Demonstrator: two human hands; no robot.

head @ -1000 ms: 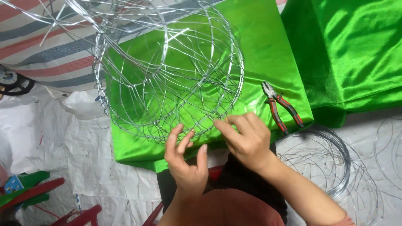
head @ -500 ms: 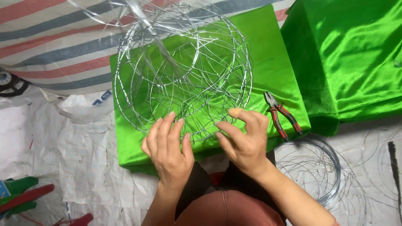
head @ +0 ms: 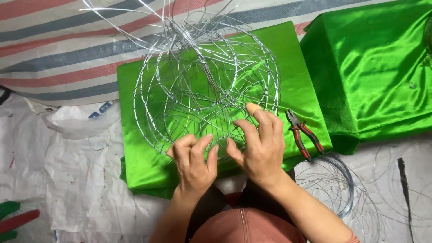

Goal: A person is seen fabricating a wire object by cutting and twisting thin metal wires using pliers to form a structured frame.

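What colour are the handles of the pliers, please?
Red and black, on the pliers in the head view.

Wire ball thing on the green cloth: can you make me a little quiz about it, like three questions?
1. True or false: both hands touch the round wire frame.
2. Which tool lies on the green satin cloth beside the right hand? A) scissors B) red-handled pliers C) hammer
3. Fill in: the loose wire coil lies on the ____, off the cloth.

Key:
1. True; the left hand and the right hand both grip its near rim.
2. B
3. floor
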